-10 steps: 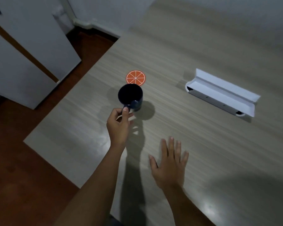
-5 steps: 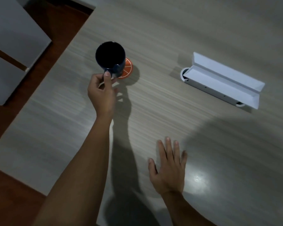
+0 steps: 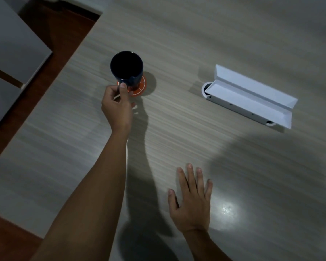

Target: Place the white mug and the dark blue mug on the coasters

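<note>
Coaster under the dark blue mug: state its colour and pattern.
Orange with thin white lines dividing it like citrus segments; the coaster shows in the head view, mostly covered by the mug.

You're looking at a tabletop [image 3: 196, 44] of pale, fine-grained wood-look laminate, smooth enough to throw back a bright glare spot, a dark blue mug [image 3: 127, 69] with a glossy ceramic-like glaze, a flat matt orange coaster [image 3: 140, 89], a smooth matt white box [image 3: 250, 98], and reddish-brown polished wood flooring [image 3: 11, 113].
</note>
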### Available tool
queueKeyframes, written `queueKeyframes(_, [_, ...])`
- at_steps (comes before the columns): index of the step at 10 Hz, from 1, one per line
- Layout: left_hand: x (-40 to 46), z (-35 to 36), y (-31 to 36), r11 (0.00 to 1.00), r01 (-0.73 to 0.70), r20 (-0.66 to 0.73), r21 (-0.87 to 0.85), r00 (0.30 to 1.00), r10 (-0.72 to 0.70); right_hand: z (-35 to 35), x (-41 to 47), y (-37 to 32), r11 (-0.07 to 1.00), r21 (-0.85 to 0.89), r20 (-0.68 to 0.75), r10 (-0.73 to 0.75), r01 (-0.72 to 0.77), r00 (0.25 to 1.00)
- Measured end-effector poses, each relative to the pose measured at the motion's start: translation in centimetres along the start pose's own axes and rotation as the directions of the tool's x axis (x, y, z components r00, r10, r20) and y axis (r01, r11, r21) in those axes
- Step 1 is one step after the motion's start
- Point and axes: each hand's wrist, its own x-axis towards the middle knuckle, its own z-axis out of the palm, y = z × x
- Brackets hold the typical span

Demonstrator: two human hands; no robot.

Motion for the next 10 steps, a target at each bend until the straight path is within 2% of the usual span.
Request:
queueKeyframes(3, [0.6, -0.4, -0.4, 1.0, 0.015, -0.008, -0.025, 1.0, -0.015, 0.1, 0.0, 0.0, 1.0, -0.002, -0.012, -0.003, 0.003, 1.0])
queueKeyframes(5, [0.6, -0.7, -0.4, 1.0, -0.01, 0.033, 0.026, 0.999, 0.009, 0.3, -0.1, 0.2, 1.0, 0.003, -0.034, -0.009, 0.01, 0.999])
queueKeyframes(6, [0.5, -1.0, 0.0, 0.999, -0.003, 0.08, 0.042, 0.997, 0.0, 0.3, -0.2, 0.1, 1.0, 0.013, -0.038, -0.007, 0.008, 0.999])
queueKeyframes(8, [-2.4, -3.8, -0.3, 0.991, 0.089, 0.232, 0.096, 0.967, -0.109, -0.5, -0.4, -0.2, 1.0, 0.016, -0.018, -0.016, 0.017, 1.0])
queueKeyframes(9, [-6.9, -6.8, -2.1, 0.969, 0.024, 0.303, 0.245, 0.948, -0.1, -1.0, -0.6, -0.2, 0.999, 0.031, -0.037, -0.025, 0.026, 0.999])
queueKeyframes(10, [-13.7, -9.1, -3.7, 0.89, -0.167, 0.467, 0.425, 0.882, -0.058, -1.3, -0.8, -0.2, 0.998, 0.048, -0.025, -0.027, 0.028, 0.999])
